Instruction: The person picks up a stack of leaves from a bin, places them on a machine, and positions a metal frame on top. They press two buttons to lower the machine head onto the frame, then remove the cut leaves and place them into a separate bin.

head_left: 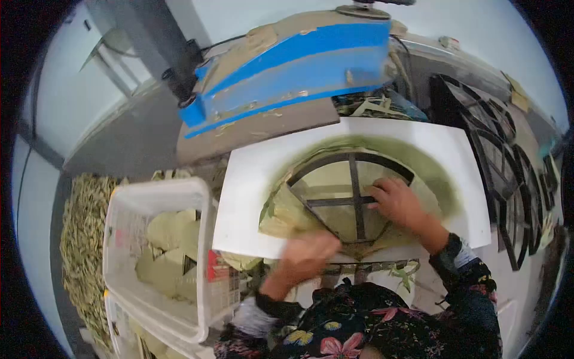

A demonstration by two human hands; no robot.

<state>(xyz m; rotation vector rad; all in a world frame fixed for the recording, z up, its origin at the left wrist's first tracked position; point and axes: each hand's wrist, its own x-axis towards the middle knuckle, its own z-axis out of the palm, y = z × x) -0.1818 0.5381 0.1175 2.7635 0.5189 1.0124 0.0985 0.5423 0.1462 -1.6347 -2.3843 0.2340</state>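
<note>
A black fan-shaped frame (355,179) with crossing bars lies over pale green, leaf-like sheets (281,218) on a white board (245,179). The fingers of my right hand (397,206) are bent around the right part of the frame's crossbar. My left hand (310,248) is smeared by motion close to the frame's lower left edge, above the board's front edge. What its fingers do, and whether anything is in them, cannot be made out.
On the left, a white plastic crate (206,239) holds green cut pieces (170,263). Beyond it lies a heap of green scraps (84,245). Several black frames (496,155) lie at right. A blue-taped machine or box (293,72) stands behind the board.
</note>
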